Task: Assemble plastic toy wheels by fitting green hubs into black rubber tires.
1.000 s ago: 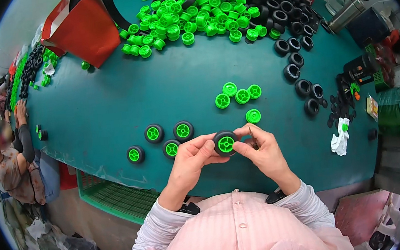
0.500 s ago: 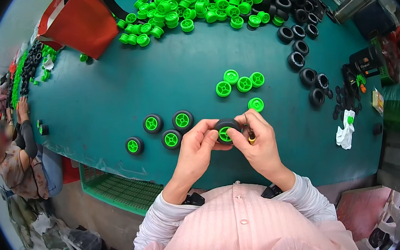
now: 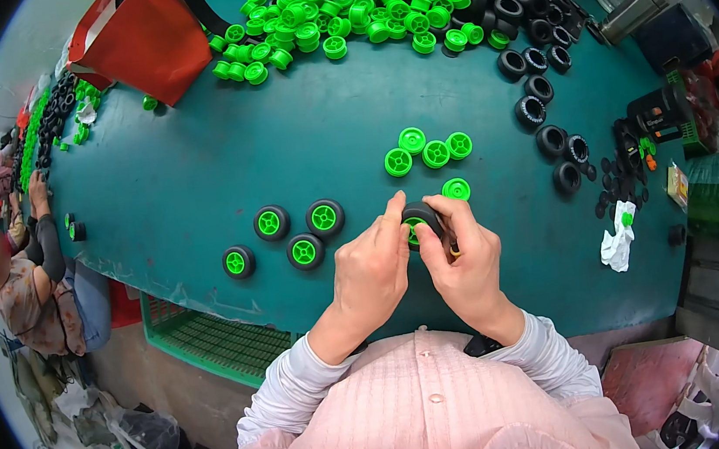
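Observation:
A toy wheel [image 3: 421,211], a black tyre around a green spoked rim, is tilted between my two hands. My left hand [image 3: 369,276] is closed against its left side, fingers pointing up. My right hand [image 3: 472,272] grips the other side, thumb at the rim. Tucked in the right palm is a thin tool with a yellow handle [image 3: 455,252]; most of it is hidden by the fingers. Just beyond the hands lies a loose green rim [image 3: 456,190], and several more green rims [image 3: 435,154] sit farther off. Several tyred wheels [image 3: 305,251] rest left of my hands.
Green rims [image 3: 336,47] are heaped at the far side beside black tyres [image 3: 509,9]. Loose tyres [image 3: 552,141] trail down the right. A red bag [image 3: 140,50] stands far left; a green crate [image 3: 205,341] is below the table edge. Another person [image 3: 29,285] sits at left.
My left hand has turned more upright, its fingers now pointing away from me. The wheel has tilted and shifted slightly right, still between both hands.

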Motion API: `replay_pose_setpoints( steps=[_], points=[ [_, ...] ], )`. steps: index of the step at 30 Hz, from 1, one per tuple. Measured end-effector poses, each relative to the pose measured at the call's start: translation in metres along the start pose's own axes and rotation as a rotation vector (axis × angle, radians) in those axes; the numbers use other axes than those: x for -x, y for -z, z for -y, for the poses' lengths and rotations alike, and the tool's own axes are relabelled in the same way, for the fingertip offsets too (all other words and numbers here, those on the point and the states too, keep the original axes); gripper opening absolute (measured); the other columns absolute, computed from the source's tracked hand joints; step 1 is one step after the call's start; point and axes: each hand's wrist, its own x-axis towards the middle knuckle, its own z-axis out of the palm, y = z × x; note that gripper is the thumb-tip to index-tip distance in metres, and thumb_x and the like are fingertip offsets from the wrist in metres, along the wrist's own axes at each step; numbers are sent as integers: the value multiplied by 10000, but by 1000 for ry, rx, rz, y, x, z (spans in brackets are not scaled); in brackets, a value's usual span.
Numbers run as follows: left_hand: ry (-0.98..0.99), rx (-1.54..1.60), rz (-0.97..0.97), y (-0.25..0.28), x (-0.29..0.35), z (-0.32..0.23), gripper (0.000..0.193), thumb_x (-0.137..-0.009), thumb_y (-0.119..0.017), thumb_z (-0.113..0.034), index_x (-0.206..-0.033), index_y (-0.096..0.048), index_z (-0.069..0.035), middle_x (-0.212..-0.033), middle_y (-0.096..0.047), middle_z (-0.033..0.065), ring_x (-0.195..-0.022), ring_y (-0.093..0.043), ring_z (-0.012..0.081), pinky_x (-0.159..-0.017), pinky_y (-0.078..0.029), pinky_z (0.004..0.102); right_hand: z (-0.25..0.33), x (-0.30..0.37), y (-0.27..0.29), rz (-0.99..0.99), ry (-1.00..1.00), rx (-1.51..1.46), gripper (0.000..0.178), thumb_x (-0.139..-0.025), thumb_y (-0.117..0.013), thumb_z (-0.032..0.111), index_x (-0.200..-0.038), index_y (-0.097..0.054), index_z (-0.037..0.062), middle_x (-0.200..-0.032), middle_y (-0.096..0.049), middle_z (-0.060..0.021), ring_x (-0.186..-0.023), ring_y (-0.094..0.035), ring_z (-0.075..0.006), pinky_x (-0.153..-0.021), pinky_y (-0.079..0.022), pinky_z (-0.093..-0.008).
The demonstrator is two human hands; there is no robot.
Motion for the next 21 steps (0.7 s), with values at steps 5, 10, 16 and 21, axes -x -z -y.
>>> replay_pose_setpoints(
  steps=[5,10,16,21],
  points=[
    [435,855,74,10,-5,2,344,-1062,-550,-154,-1343,-582,41,-1075,-717,134,-799,-727,212,-708,-577,312,-14,-7,0,52,-106,-379,200,-950,-675,63,-1120,-598,-11,-830,-720,-61,-637,-590,-65,-570,-446,-253],
    [412,851,141,14,-2,13,294,-1068,-550,-164,-1259,-585,58,-1038,-665,65,-860,-702,155,-762,-581,273,-13,-8,4,93,-58,-310,207,-933,-692,50,-1112,-597,8,-849,-713,-61,-626,-581,-84,-564,-447,-252],
    [460,1091,180,14,-3,14,403,-987,-680,-147,-1318,-558,50,-1167,-643,96,-994,-676,146,-854,-579,288,-9,-6,7,-29,406,180,324,-851,-774,68,-1147,-640,64,-982,-704,-90,-599,-642,-208,-539,-507,-312],
    [252,998,13,12,-3,7,662,-845,-819,-89,-1413,-497,17,-1349,-602,142,-1267,-586,227,-1065,-491,358,-7,-6,22,78,-54,-266,437,-840,-807,88,-1240,-642,32,-1078,-711,-50,-554,-531,-30,-464,-399,-245]
  ],
)
